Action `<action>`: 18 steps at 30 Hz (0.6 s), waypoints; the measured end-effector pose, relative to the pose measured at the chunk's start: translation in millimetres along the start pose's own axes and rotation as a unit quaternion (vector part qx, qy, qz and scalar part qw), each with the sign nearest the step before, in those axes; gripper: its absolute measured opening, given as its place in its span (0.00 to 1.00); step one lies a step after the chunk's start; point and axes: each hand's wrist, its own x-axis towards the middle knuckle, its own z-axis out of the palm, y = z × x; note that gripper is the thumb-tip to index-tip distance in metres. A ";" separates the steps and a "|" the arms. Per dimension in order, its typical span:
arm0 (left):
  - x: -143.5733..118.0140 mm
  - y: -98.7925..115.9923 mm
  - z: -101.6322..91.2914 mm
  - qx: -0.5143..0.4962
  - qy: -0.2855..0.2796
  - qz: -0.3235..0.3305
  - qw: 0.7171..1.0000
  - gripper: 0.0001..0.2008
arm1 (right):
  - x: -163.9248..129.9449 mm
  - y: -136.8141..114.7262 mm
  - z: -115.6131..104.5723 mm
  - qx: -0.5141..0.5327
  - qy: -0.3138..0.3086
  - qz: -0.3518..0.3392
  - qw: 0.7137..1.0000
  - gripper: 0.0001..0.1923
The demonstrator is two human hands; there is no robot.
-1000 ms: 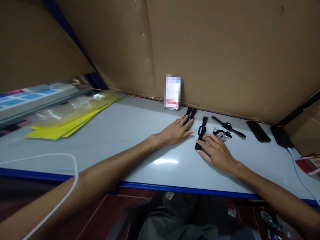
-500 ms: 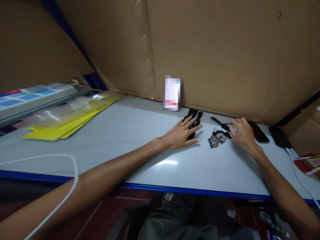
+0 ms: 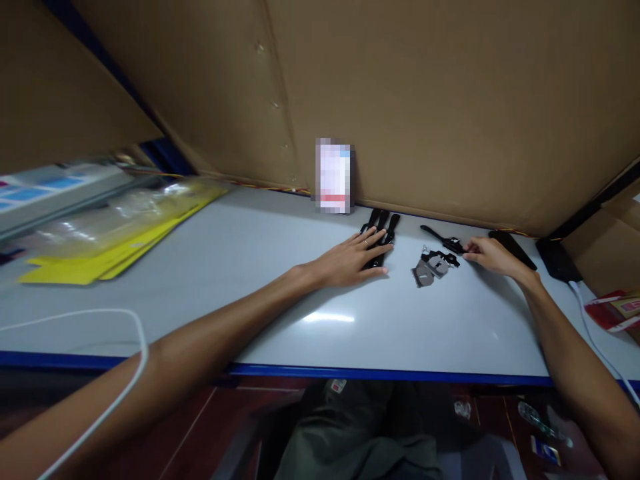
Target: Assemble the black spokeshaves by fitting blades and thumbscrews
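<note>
My left hand (image 3: pixel 353 257) lies flat with its fingers spread over three black spokeshaves (image 3: pixel 393 223) set side by side. Their upper handles stick out beyond my fingertips, while my palm and fingers cover much of the rest. At the right, my right hand (image 3: pixel 493 256) has its fingers closed at the near end of another black spokeshave (image 3: pixel 440 237); that end is hidden by the fingers. Just in front of it lie grey slotted metal blades (image 3: pixel 424 276), a black metal piece (image 3: pixel 453 259) and a small screw (image 3: pixel 425 249).
A blurred-out upright card or screen (image 3: pixel 334 177) leans on the cardboard wall (image 3: pixel 425 100). Yellow sheets under clear plastic (image 3: pixel 65 271) lie at the left. Beyond my right hand are a dark phone (image 3: pixel 520 252) and a black box with a white cable (image 3: pixel 560 261). Another white cable (image 3: pixel 143 340) crosses my left forearm.
My right hand has lowered and flattened, its fingers closing at the spokeshave's end. My left hand stays spread on the three spokeshaves. The whole view has shifted slightly.
</note>
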 end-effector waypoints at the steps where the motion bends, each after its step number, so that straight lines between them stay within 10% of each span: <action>1: 0.5 0.1 -0.4 0.000 -0.001 -0.003 1.000 0.35 | -0.9 2.4 -1.9 0.002 -0.009 0.001 1.000 0.11; 18: 9.2 -19.0 9.2 -0.051 0.046 -0.045 0.997 0.34 | -16.5 -22.0 -24.7 0.140 -0.080 -0.007 0.987 0.26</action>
